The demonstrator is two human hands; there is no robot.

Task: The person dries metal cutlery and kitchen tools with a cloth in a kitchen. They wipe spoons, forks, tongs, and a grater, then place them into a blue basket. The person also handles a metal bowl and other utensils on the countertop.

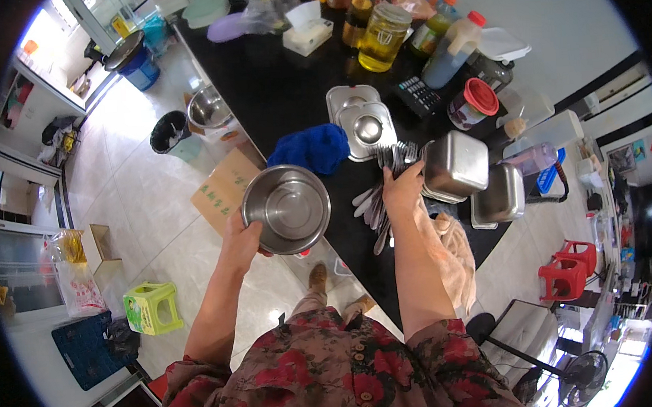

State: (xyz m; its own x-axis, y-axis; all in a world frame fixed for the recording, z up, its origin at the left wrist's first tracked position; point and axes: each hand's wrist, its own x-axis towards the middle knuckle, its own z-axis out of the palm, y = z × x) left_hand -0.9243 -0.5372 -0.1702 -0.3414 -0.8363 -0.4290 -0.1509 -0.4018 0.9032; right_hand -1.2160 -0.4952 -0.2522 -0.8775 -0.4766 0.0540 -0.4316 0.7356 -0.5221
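Note:
My left hand grips the rim of a round stainless steel bowl, held over the counter's near edge. Nothing lies inside the bowl. On the black countertop, my right hand is closed around a bundle of metal forks, their tines pointing away from me. Handles of metal cutlery fan out beside my wrist. To the right of that hand stand upturned stainless steel containers. Beyond it lie steel lids, and a blue cloth is bunched on the left.
A peach towel hangs at the counter's right side. Farther back are a tissue box, an oil jar, a remote control and a red-lidded tub. A cardboard box and a trash bin stand left of the counter.

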